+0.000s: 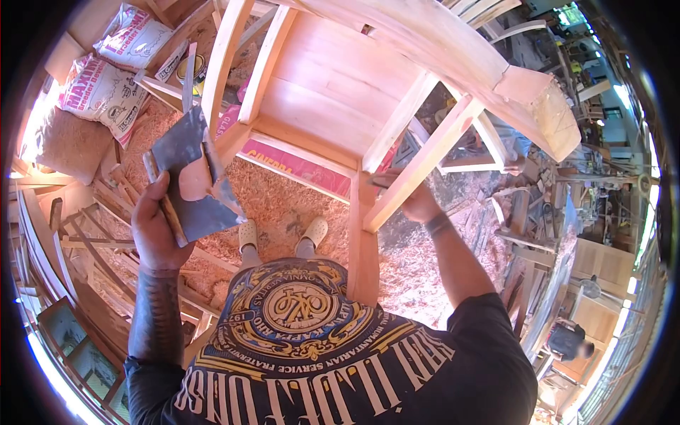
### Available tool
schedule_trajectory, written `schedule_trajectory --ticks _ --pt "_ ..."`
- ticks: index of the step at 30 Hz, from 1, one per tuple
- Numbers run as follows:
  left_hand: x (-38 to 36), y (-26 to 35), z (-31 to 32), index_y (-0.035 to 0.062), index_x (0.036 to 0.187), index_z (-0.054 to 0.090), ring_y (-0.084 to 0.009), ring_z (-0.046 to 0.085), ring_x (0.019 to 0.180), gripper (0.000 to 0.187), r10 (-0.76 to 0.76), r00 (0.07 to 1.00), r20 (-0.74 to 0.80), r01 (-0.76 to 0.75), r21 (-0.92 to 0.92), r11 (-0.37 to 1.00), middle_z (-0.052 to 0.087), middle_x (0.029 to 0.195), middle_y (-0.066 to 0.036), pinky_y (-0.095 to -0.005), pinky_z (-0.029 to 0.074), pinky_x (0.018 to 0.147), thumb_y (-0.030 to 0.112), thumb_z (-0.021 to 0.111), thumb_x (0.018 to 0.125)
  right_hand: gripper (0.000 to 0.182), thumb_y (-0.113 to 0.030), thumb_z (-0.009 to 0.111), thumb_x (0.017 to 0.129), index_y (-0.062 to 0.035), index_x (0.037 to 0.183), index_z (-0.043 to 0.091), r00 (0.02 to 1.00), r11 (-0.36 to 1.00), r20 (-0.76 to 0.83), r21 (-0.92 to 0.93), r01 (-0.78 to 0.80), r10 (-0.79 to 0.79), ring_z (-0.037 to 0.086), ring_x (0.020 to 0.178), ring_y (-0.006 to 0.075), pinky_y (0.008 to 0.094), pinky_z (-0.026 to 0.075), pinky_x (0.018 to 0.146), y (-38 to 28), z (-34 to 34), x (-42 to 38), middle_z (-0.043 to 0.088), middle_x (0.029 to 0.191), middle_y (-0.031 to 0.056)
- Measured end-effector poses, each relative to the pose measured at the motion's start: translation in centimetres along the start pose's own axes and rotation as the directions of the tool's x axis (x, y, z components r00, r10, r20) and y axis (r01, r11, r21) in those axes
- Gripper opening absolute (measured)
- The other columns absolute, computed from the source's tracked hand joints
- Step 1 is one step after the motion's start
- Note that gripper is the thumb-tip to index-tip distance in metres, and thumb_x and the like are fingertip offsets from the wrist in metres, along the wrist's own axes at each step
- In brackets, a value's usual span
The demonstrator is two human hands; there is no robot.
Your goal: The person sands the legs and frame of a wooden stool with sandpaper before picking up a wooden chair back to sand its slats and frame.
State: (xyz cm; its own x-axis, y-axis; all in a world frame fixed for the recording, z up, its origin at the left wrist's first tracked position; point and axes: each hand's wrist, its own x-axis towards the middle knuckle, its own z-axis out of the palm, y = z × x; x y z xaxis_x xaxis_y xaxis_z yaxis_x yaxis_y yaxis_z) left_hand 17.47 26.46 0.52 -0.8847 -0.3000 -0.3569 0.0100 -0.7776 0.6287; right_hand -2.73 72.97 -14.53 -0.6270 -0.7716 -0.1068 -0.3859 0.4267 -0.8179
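Note:
My left hand (157, 223) is closed on the wooden edge strip of a dark flat putty board (173, 152). A smooth beige patch of putty (196, 180) lies on the board. My right hand (421, 202) is closed behind a slanted wooden rail, beside the corner of a pale wooden chair frame (363, 244). From its fingers a thin dark putty knife (384, 180) reaches toward the joint; the rail hides most of it. The chair frame is tilted, with its panelled seat (336, 85) facing me.
Printed sacks (106, 95) and an open can (190, 69) stand at the upper left. Wood shavings (283, 191) cover the floor around my feet. Timber scraps (528, 219) pile up at right. Farther off, another person (568, 341) is at the lower right.

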Motion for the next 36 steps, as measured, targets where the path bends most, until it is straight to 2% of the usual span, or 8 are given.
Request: schedule_trajectory --ticks 1,2,5,9,17,22,31,36 --pt "0.1 -0.2 0.2 -0.0036 0.14 0.054 -0.0299 0.069 0.12 0.042 -0.007 1.0 -0.004 0.007 -0.005 1.0 0.069 0.131 -0.018 -0.0453 0.055 0.106 0.024 0.047 0.108 0.035 -0.002 0.066 0.097 -0.0041 0.132 0.072 0.989 0.969 -0.011 -0.202 0.144 -0.149 0.056 0.136 0.0229 0.0402 0.044 0.115 0.8 1.1 -0.1 0.069 0.137 0.0102" --pt "0.2 -0.3 0.2 -0.0036 0.14 0.054 -0.0298 0.069 0.119 0.042 -0.018 1.0 -0.009 0.018 0.011 1.0 0.069 0.13 -0.018 -0.0452 0.055 0.105 0.024 0.046 0.108 0.039 0.003 0.066 0.096 -0.004 0.134 0.07 0.992 0.992 -0.028 -0.035 0.122 -0.123 0.043 0.149 0.023 0.0406 0.035 0.123 1.3 2.5 -1.0 0.064 0.145 0.0096" --pt "0.5 -0.5 0.5 -0.0031 0.139 0.055 -0.029 0.07 0.117 0.041 -0.057 0.998 0.005 0.056 0.033 0.998 0.07 0.129 -0.017 -0.0446 0.056 0.104 0.024 0.046 0.109 0.04 0.005 0.068 0.094 -0.0045 0.133 0.072 0.979 0.969 -0.19 0.245 -0.024 0.072 0.044 0.149 0.0275 0.0419 0.034 0.123 2.3 7.3 -4.0 0.065 0.144 0.0078" --pt "0.4 -0.7 0.6 -0.0023 0.137 0.057 -0.0278 0.07 0.116 0.039 -0.1 0.993 0.061 0.1 0.013 0.995 0.071 0.126 -0.016 -0.0435 0.056 0.104 0.024 0.047 0.11 0.035 0.007 0.07 0.091 -0.0078 0.122 0.076 0.994 0.989 -0.048 0.115 -0.09 0.096 0.05 0.145 0.0304 0.0431 0.034 0.122 -0.1 3.8 -3.8 0.068 0.139 0.012" --pt "0.4 -1.2 0.4 -0.0038 0.139 0.055 -0.0287 0.07 0.117 0.041 -0.087 0.996 0.003 0.087 -0.042 0.995 0.07 0.128 -0.018 -0.0436 0.057 0.103 0.024 0.045 0.11 0.045 -0.006 0.07 0.096 -0.0109 0.141 0.068 0.896 0.942 0.295 -0.049 -0.332 0.332 0.067 0.097 0.0153 0.0307 0.055 0.088 2.5 -3.6 2.5 0.074 0.109 0.0067" --pt "0.0 -1.3 0.3 -0.0061 0.141 0.053 -0.0302 0.071 0.117 0.045 -0.081 0.995 -0.057 0.08 -0.021 0.997 0.068 0.131 -0.02 -0.0442 0.058 0.103 0.024 0.044 0.109 0.051 -0.01 0.069 0.094 -0.0125 0.145 0.065 0.86 0.962 0.444 -0.215 -0.17 0.252 0.061 0.085 0.0161 0.0308 0.052 0.079 0.2 -2.2 5.9 0.072 0.102 0.0056" --pt "-0.5 -1.6 1.2 -0.0039 0.139 0.054 -0.0301 0.071 0.115 0.041 -0.084 0.993 -0.078 0.083 -0.014 0.996 0.069 0.128 -0.019 -0.0453 0.058 0.102 0.024 0.046 0.11 0.038 -0.01 0.067 0.099 -0.0153 0.136 0.069 0.824 0.923 0.561 -0.269 0.274 -0.082 0.066 0.119 0.0338 0.0457 0.049 0.109 -4.9 -3.4 3.2 0.072 0.128 0.0133" --pt "-0.5 -1.8 1.7 -0.0027 0.139 0.055 -0.0303 0.071 0.114 0.041 -0.088 0.994 -0.068 0.088 -0.006 0.996 0.071 0.126 -0.017 -0.0459 0.058 0.101 0.025 0.047 0.11 0.036 -0.008 0.073 0.094 -0.0188 0.129 0.074 0.849 0.948 0.457 0.036 -0.315 0.265 0.065 0.122 0.0315 0.0448 0.049 0.109 -4.1 -2.8 0.0 0.073 0.126 0.0071"
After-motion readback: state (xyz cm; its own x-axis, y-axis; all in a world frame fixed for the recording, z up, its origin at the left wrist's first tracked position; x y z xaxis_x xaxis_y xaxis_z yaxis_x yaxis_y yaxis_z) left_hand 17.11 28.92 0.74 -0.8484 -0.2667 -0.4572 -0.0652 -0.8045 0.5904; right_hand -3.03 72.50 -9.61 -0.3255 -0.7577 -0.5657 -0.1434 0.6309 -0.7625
